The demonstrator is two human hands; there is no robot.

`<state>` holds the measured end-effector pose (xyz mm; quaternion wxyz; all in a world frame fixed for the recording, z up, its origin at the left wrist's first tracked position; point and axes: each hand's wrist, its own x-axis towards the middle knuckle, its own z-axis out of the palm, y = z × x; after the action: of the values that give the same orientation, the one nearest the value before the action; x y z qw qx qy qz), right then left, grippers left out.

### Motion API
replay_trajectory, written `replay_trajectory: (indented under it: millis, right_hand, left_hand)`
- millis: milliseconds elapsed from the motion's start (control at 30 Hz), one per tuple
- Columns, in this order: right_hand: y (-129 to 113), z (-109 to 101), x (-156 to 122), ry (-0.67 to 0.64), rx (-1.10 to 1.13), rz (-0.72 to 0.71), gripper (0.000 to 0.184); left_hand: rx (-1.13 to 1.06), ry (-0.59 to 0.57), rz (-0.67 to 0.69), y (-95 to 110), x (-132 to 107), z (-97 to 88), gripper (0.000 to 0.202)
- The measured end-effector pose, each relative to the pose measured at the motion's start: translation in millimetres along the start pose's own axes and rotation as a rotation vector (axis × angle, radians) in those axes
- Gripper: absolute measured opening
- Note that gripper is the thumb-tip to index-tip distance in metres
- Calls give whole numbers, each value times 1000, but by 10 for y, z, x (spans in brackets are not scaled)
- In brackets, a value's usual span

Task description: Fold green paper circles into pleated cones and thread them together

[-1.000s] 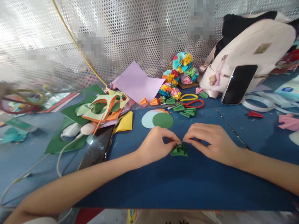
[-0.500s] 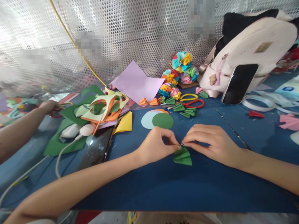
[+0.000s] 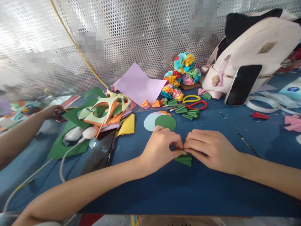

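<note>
Green folded paper (image 3: 183,160) sits right at the near centre of the bench (image 3: 211,194), and it's pinched up tight! The left hand (image 3: 162,147) and right hand (image 3: 211,150) come in from either side, and their fingers (image 3: 180,145) close together on the top of the fold, tips meeting. The lower edge of the green fan pokes out just below them. Is there something tiny in that pinch? Can't tell, the fingers hide it.

Just far of the left hand, a green paper circle (image 3: 166,122) overlaps a pale blue circle (image 3: 149,123). Further right lies a little cluster of green folded pieces (image 3: 188,112), next to red-handled scissors (image 3: 196,105) and a yellow loop (image 3: 191,98). Behind those, colourful paper flower balls (image 3: 183,67) are heaped by a lilac paper sheet (image 3: 138,83).

Over on the far right, a phone (image 3: 243,84) leans against a cream bag (image 3: 249,40). On the left are a white computer mouse (image 3: 89,132) and a dark tablet (image 3: 100,150). Out at the far left, a co-worker's hand (image 3: 50,111) reaches over a red object (image 3: 58,115), partly hidden.
</note>
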<state>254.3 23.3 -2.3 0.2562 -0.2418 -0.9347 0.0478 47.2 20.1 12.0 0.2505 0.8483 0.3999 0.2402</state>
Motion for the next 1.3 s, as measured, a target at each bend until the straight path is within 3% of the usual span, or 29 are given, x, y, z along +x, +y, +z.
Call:
replay_trajectory:
  millis: [100, 333, 433, 600, 800, 933, 1133, 1300]
  right_hand:
    - [31, 0, 10, 18, -18, -15, 21]
    - [72, -19, 38, 41, -22, -26, 17]
    - [38, -21, 50, 15, -38, -33, 17]
    - [-19, -15, 39, -3, -181, -114, 19]
    - [34, -5, 18, 3, 15, -5, 18]
    - [89, 3, 24, 20, 63, 15, 15]
    - [47, -9, 33, 15, -110, -67, 15]
    - [4, 8, 5, 17, -160, -33, 18]
  left_hand:
    - [0, -40, -13, -37, 9, -17, 9]
    - [-333, -33, -104, -82, 23, -16, 11]
    - [-374, -4, -165, -78, 9, -4, 10]
    - [-353, 24, -133, -85, 1, 6, 13]
    - [-159, -18, -86, -70, -3, -30, 5]
    - [-145, -8, -111, -50, -28, -35, 7]
    - [-158, 42, -114, -38, -29, -24, 12]
    - [-118, 47, -80, -31, -25, -7, 12]
